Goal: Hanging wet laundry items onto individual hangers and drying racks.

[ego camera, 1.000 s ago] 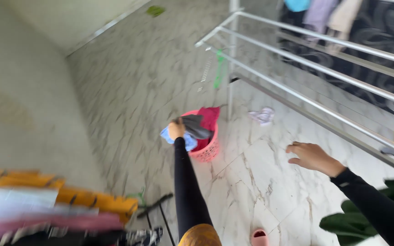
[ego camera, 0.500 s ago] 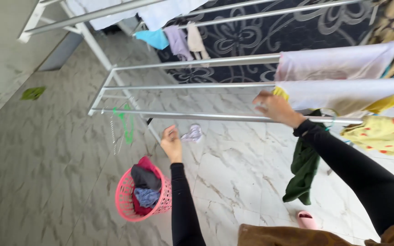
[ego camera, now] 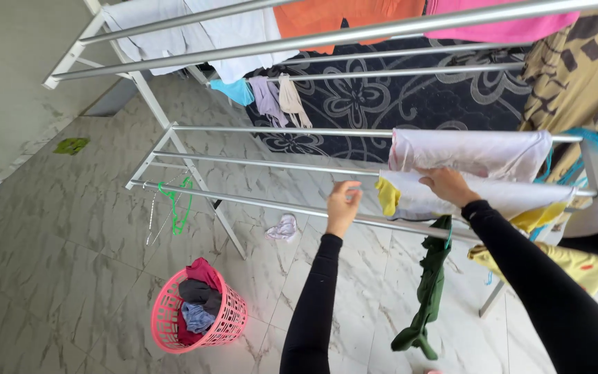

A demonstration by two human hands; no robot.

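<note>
Pink laundry basket (ego camera: 198,320) sits on the floor at your left. Your left hand (ego camera: 342,206) hovers open, nothing in it, just by the lowest rail (ego camera: 271,206). Right hand (ego camera: 448,185) pinches the white-and-yellow cloth (ego camera: 410,197); I'd say tugging could slide it off. The green garment (ego camera: 429,291) dangles underneath, crowding things.
</note>
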